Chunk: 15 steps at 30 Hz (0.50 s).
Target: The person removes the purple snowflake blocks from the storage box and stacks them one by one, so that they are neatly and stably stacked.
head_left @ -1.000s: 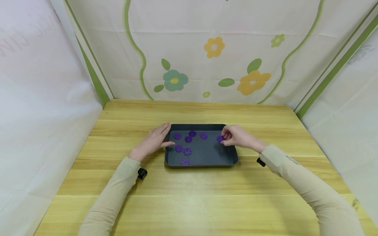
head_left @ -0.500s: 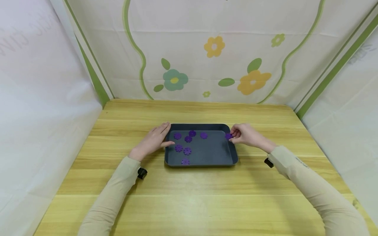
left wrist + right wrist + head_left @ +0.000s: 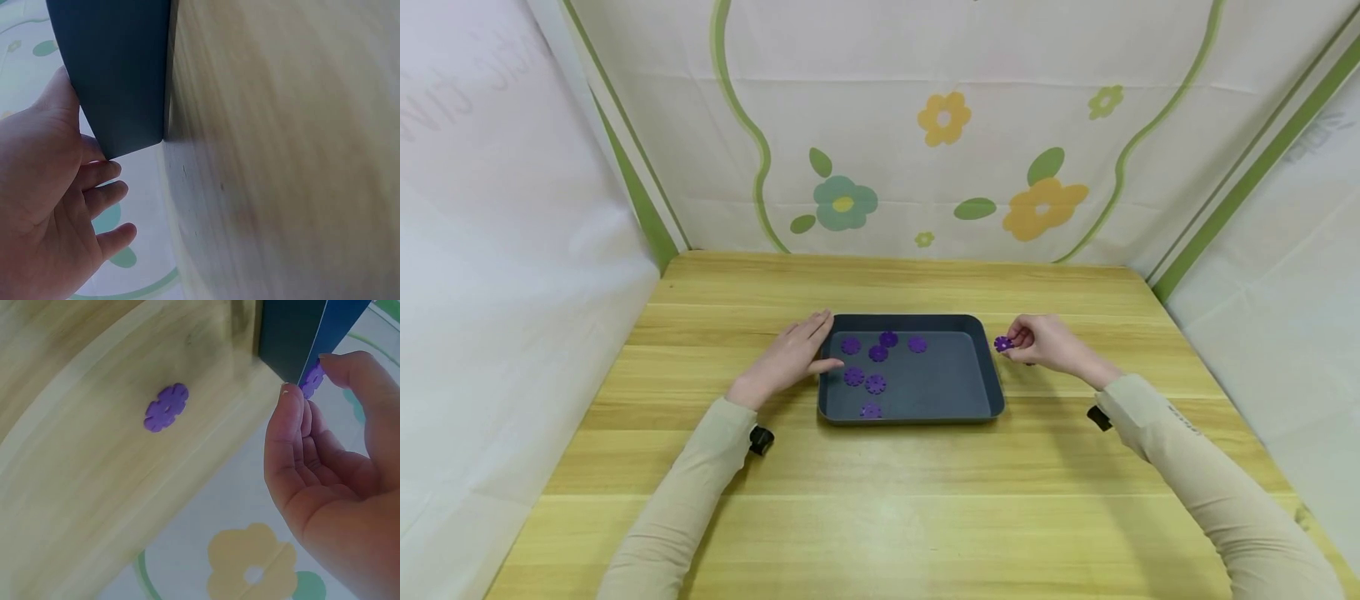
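Note:
In the head view, my left hand (image 3: 785,359) rests at the left rim of a dark grey tray (image 3: 940,392). Its fingers lie straight by the far-left corner, and the thumb reaches over the rim. My right hand (image 3: 1054,343) pinches a purple interlocking disc (image 3: 1003,343) between thumb and fingers, just outside the tray's right wall. Several more notched purple discs (image 3: 876,384) lie in the tray, mostly in its left half. The right wrist view shows another purple disc (image 3: 166,407) flat on the table below that hand; in the head view the hand mostly hides it.
The tray stands on a wood-grain table (image 3: 880,500). A white cloth wall (image 3: 880,150) with printed flowers rises behind the table, and white sheets (image 3: 527,275) hang at both sides.
My right hand has carried the pinched disc rightward, from above the right part of the tray, across its rim, to outside it. The left hand and the tray have stayed still.

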Motion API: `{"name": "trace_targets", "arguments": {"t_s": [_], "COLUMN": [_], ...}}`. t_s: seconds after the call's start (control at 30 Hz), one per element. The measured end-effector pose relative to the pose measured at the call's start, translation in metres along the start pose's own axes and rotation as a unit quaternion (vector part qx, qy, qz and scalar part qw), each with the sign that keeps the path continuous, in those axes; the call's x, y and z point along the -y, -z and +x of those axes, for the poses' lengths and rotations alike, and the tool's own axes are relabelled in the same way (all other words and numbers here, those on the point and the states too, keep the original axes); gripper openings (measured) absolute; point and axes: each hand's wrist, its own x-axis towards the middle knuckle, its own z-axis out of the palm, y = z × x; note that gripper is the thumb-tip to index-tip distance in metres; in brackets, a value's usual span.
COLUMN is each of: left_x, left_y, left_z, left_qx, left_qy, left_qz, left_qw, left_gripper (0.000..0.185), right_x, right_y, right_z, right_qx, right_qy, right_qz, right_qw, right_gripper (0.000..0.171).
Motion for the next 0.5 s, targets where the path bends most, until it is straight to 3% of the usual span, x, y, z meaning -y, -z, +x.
{"name": "trace_targets", "arguments": {"t_s": [0.5], "left_x": [0.001], "left_y": [-0.002], "left_z": [0.0], "left_qx": [-0.005], "left_qy": [-0.004], "left_qz": [0.005], "left_qw": [1.0], "left_gripper": [0.087], "right_x": [-0.023], "right_y": [-0.002], "right_z": [-0.006], "right_qx": [-0.003], "right_qy": [-0.029], "right_qz": [0.003], "right_qw": [1.0], "right_gripper": [0.02]}}
